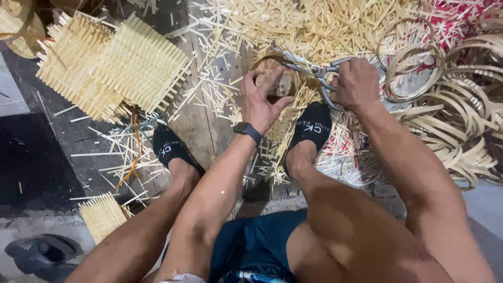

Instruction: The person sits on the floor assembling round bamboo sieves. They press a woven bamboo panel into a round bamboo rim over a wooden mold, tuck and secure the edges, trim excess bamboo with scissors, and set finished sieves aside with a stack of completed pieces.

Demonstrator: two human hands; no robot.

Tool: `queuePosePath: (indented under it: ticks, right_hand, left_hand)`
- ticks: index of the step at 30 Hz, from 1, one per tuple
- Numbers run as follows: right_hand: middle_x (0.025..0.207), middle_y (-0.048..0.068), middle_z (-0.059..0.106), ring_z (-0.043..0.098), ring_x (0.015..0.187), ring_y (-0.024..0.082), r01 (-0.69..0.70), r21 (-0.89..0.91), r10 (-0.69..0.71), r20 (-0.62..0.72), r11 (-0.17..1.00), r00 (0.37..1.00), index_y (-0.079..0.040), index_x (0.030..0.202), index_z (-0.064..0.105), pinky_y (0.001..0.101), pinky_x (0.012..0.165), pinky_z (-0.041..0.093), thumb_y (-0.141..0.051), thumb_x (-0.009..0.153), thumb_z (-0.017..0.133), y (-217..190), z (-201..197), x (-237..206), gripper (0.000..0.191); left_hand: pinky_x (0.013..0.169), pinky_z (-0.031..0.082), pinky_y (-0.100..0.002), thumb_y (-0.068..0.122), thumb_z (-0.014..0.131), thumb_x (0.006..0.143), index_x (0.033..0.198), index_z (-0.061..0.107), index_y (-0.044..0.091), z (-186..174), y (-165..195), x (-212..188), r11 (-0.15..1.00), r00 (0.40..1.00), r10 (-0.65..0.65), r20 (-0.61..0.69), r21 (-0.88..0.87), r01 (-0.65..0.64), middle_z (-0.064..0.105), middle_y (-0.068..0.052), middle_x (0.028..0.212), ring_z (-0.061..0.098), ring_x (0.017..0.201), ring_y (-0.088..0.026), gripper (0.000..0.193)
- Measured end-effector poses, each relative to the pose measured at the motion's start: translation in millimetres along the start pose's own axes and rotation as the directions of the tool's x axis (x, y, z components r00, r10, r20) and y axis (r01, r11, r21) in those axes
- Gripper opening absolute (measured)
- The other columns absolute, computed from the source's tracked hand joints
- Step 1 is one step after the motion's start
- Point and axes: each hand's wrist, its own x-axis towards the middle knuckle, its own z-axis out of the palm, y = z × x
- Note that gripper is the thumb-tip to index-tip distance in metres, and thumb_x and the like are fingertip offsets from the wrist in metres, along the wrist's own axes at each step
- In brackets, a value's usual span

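My left hand (263,98), with a dark watch on the wrist, grips a small round woven bamboo basket (276,79) that rests on the wooden floor between my feet. My right hand (357,83) is closed on the handles of metal scissors (309,68), whose blades reach left over the basket's rim. Cut bamboo slivers (314,26) lie thick all around the basket. Both feet wear black socks, the right foot (310,128) just below the basket, the left foot (168,147) further left.
Woven bamboo mats (112,65) with loose strip ends lie at the upper left, a smaller one (102,215) at the lower left. Coiled bamboo strips and hoops (450,94) pile up on the right. A dark shoe (39,254) sits at the bottom left.
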Motion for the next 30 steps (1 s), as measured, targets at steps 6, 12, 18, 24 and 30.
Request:
queuePosePath:
  ticks: [6,12,18,24,30]
  right_hand:
    - [0.096,0.016,0.061,0.06,0.096,0.033,0.029,-0.008,-0.03,-0.07,1.0,0.997,-0.002,0.094,0.065,0.0451,0.084,0.05,-0.033,0.078,0.08,-5.9,0.8,3.2,0.038]
    - [0.098,0.018,0.062,0.062,0.093,0.034,-0.014,0.04,0.006,0.182,0.999,0.983,-0.004,0.102,0.069,0.0483,0.079,0.051,-0.047,0.091,0.073,18.2,-12.6,9.3,0.044]
    - [0.093,0.02,0.064,0.064,0.09,0.034,0.053,-0.06,-0.045,0.12,0.997,0.992,0.001,0.101,0.069,0.045,0.081,0.054,-0.065,0.08,0.074,-3.7,-15.8,17.2,0.069]
    - [0.099,0.017,0.063,0.064,0.096,0.033,-0.052,0.0,0.049,0.307,0.999,0.95,-0.008,0.106,0.071,0.0469,0.085,0.054,-0.045,0.09,0.068,4.8,-16.7,17.4,0.04]
    - [0.093,0.02,0.064,0.064,0.086,0.033,-0.049,-0.012,0.05,0.315,0.999,0.948,-0.001,0.102,0.068,0.0459,0.074,0.055,-0.059,0.086,0.075,5.1,-20.4,15.5,0.06]
  left_hand:
    - [0.112,0.042,-0.053,0.024,0.088,0.071,0.137,0.064,0.028,10.3,1.5,2.9,0.994,0.999,0.04,-0.03,0.099,-0.037,0.05,-0.024,0.138,0.047,0.129,-0.045,0.071]
    - [0.115,0.042,-0.051,0.025,0.087,0.07,0.134,0.066,0.028,11.3,-10.7,0.5,0.999,0.998,0.037,-0.052,0.025,-0.036,0.042,-0.028,0.146,0.044,0.135,-0.047,0.067]
    - [0.124,0.039,-0.048,0.021,0.087,0.072,0.129,0.07,0.033,12.2,-24.5,7.8,0.988,0.987,0.156,0.044,-0.005,-0.156,0.044,-0.018,0.15,0.044,0.143,-0.041,0.06]
    - [0.118,0.037,-0.049,0.019,0.088,0.065,0.134,0.062,0.024,3.4,-20.7,-1.3,0.99,0.993,0.112,0.021,0.089,-0.113,0.042,-0.02,0.151,0.039,0.141,-0.044,0.073]
    - [0.121,0.039,-0.05,0.018,0.086,0.076,0.151,0.044,0.006,11.1,-11.0,-6.2,1.0,0.997,-0.002,-0.078,0.017,0.004,0.046,-0.019,0.149,0.045,0.141,-0.039,0.087]
